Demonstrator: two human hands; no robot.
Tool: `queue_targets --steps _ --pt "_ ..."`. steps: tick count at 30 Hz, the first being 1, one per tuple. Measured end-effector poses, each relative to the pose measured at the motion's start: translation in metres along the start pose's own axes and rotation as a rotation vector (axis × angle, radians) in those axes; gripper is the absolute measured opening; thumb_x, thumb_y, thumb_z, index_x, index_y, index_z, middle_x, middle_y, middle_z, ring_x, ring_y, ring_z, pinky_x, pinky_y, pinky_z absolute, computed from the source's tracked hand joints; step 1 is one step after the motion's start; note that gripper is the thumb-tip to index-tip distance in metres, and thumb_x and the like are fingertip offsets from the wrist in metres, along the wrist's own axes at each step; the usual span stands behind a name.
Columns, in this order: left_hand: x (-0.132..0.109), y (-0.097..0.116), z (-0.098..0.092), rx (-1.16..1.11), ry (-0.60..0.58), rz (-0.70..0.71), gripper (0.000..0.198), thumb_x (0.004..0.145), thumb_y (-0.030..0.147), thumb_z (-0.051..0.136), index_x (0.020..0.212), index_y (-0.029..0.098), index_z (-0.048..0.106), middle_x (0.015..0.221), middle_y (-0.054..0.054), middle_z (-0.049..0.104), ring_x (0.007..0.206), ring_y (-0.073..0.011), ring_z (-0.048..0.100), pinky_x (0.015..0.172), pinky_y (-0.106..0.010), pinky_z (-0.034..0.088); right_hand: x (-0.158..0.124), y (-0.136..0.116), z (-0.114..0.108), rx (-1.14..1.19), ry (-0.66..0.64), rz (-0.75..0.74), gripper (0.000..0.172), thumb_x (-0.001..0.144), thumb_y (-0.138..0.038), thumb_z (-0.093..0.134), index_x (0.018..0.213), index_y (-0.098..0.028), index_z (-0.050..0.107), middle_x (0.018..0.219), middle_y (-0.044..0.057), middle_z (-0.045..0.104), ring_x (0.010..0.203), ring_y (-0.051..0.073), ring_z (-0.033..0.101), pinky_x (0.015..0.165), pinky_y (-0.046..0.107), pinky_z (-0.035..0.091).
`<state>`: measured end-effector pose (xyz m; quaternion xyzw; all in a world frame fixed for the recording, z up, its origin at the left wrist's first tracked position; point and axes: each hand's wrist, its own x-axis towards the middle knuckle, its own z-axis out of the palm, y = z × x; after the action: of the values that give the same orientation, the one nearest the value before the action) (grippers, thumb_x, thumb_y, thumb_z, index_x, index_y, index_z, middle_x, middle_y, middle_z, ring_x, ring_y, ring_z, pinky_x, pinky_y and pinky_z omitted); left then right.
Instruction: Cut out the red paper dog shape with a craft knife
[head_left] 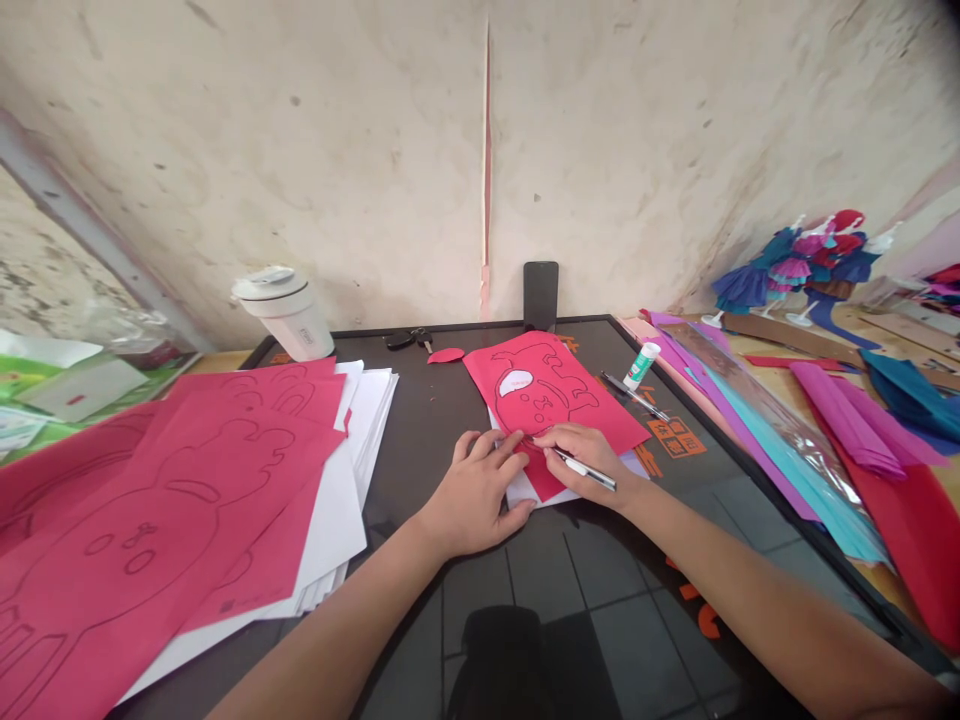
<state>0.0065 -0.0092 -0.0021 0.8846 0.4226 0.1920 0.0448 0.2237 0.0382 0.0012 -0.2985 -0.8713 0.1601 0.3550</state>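
A red paper sheet with a black-outlined cartoon animal lies on the dark tabletop, over white paper. One oval in the drawing shows white, as if cut through. My left hand rests on the sheet's lower left edge, fingers stretched and slightly spread, holding nothing. In my right hand is a slim white pen, pinched close to the sheet's lower part. Its tip is hidden by my fingers. Fingertips of both hands nearly meet there. A small red oval piece lies beyond the sheet's upper left corner.
At left, red outlined sheets cover a white paper stack. A white cup, keys and a phone stand or lie along the back. Right are a glue stick, another pen and coloured paper.
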Motion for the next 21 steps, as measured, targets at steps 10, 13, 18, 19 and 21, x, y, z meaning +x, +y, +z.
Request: queue_targets --steps 10,13,18,19,21 --pt "0.0004 0.0001 -0.0010 -0.005 0.009 0.001 0.035 0.087 0.041 0.056 0.115 0.021 0.058 0.144 -0.012 0.052 0.123 -0.0337 0.046 0.106 -0.057 0.027 0.0004 -0.0010 -0.0027 0.011 0.006 0.001 0.019 0.087 -0.014 0.053 0.095 -0.020 0.069 0.086 0.007 0.074 0.079 0.019 0.070 0.074 0.033 0.058" --pt "0.0000 -0.0001 0.0001 -0.010 0.015 0.006 0.034 0.088 0.042 0.056 0.116 0.022 0.058 0.144 -0.012 0.052 0.123 -0.0338 0.046 0.106 -0.057 0.027 0.0001 0.0010 -0.0015 0.002 0.011 -0.002 0.019 0.086 -0.014 0.053 0.093 -0.020 0.069 0.085 0.007 0.074 0.079 0.019 0.071 0.074 0.033 0.058" --pt "-0.0004 -0.0008 0.0012 -0.007 0.015 0.008 0.035 0.088 0.041 0.057 0.116 0.021 0.058 0.145 -0.012 0.051 0.124 -0.0338 0.045 0.106 -0.057 0.026 -0.0001 0.0025 -0.0006 -0.005 0.033 -0.027 0.020 0.084 -0.011 0.053 0.090 -0.020 0.069 0.083 0.007 0.074 0.076 0.019 0.070 0.072 0.032 0.058" --pt "-0.0004 -0.0008 0.0011 -0.008 0.016 0.007 0.034 0.087 0.041 0.057 0.116 0.022 0.058 0.145 -0.012 0.052 0.124 -0.0338 0.045 0.106 -0.056 0.027 -0.0003 0.0027 -0.0007 -0.007 0.034 -0.028 0.020 0.084 -0.011 0.053 0.090 -0.020 0.069 0.082 0.007 0.074 0.076 0.019 0.070 0.072 0.032 0.058" --pt "-0.0002 -0.0006 0.0007 -0.012 0.017 0.004 0.034 0.087 0.041 0.057 0.115 0.022 0.058 0.145 -0.012 0.052 0.123 -0.0337 0.045 0.106 -0.057 0.027 -0.0008 0.0032 -0.0010 -0.009 0.028 -0.026 0.020 0.084 -0.011 0.053 0.090 -0.021 0.069 0.083 0.006 0.074 0.077 0.019 0.070 0.072 0.032 0.058"
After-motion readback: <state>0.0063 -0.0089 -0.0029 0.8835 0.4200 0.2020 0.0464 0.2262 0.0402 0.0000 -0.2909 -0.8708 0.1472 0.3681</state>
